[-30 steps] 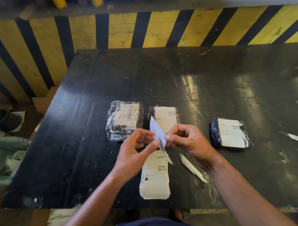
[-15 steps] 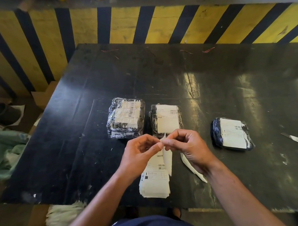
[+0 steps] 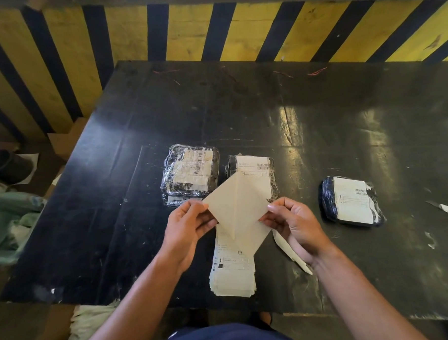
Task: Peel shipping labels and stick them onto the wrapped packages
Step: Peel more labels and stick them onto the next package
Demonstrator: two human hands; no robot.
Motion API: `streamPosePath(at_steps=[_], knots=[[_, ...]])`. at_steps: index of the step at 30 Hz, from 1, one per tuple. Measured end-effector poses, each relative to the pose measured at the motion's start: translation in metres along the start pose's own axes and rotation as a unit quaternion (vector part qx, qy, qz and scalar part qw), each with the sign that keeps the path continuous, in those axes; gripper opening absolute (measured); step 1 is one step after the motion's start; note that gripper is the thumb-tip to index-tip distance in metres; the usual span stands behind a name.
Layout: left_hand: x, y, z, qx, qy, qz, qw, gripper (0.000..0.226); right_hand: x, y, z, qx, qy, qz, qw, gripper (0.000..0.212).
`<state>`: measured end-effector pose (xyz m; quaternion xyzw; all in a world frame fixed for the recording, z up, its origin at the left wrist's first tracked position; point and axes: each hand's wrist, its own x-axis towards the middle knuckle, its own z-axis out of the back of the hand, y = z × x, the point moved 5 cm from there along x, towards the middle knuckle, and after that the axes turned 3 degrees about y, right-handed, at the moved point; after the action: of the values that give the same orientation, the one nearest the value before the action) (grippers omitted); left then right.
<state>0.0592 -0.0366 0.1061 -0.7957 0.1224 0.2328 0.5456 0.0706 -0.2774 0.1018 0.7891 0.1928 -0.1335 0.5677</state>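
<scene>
Above the label stack [image 3: 232,269] at the worktop's [image 3: 317,109] near edge, my left hand [image 3: 187,228] and right hand [image 3: 294,223] each pinch a side of a half-peeled label [image 3: 237,207]. It looks thin, floppy and sticky, so edges are safest.

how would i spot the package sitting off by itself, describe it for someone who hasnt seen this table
On the black table, look right of the hands, past the label stack. The lone package is dark-wrapped with a white label, set apart, unlike the two side by side in the middle.
</scene>
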Motion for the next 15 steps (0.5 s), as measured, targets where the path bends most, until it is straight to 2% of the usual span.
streamPosePath(at_steps=[10, 15], knots=[[0.015, -0.008, 0.029, -0.083, -0.099, -0.01, 0.992, 0.01, 0.01, -0.011, 0.045, 0.146, -0.081, -0.03, 0.986, 0.009], [0.02, -0.012, 0.042, -0.092, -0.125, -0.02, 0.988, 0.009, 0.012, -0.013, 0.072, 0.169, -0.131, -0.032, 0.976, 0.009]])
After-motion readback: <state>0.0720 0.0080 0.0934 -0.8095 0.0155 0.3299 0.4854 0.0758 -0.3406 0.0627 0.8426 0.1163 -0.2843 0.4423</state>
